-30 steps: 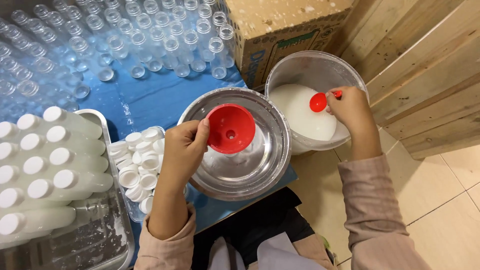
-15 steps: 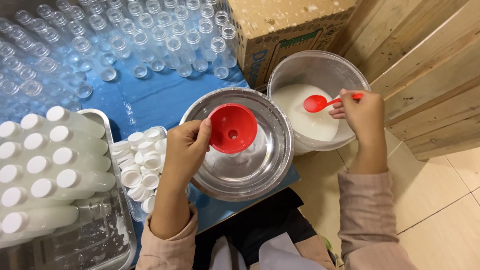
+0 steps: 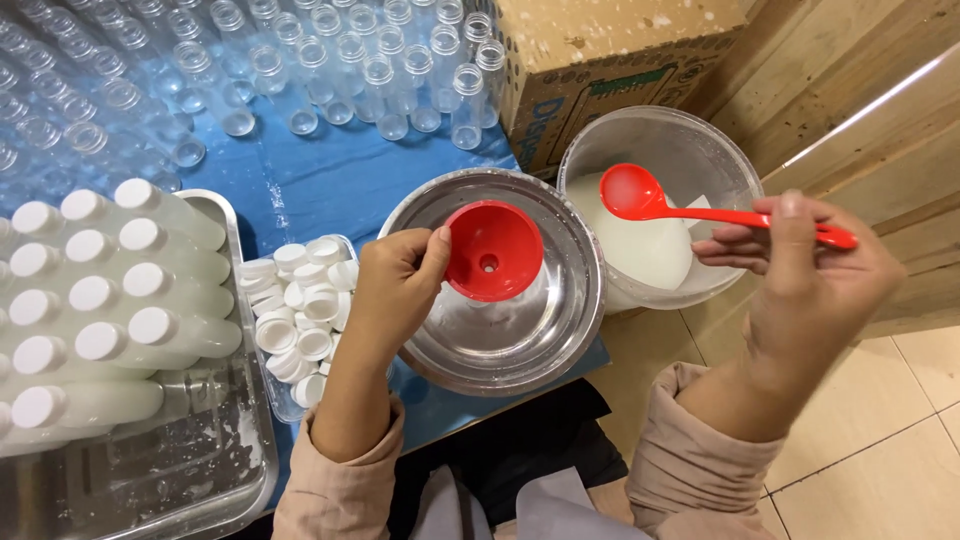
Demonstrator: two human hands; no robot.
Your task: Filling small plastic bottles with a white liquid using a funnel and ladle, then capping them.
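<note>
My left hand (image 3: 395, 285) grips a red funnel (image 3: 492, 250) by its rim, over a round metal bowl (image 3: 570, 330); the funnel seems to sit in a clear bottle standing in the bowl. My right hand (image 3: 800, 270) holds a red ladle (image 3: 640, 195) by its long handle. The ladle's cup hangs level above a clear plastic tub (image 3: 690, 150) of white liquid, to the right of the metal bowl.
A metal tray (image 3: 215, 450) at the left holds several filled, capped white bottles (image 3: 130, 290). A small container of white caps (image 3: 300, 310) sits beside it. Several empty clear bottles (image 3: 370, 70) stand on the blue table cover behind. A cardboard box (image 3: 600, 60) and a wooden wall stand at the right.
My right hand has lifted the red ladle out of the tub's white liquid and drawn it up and toward the funnel. My left hand has stayed on the funnel.
</note>
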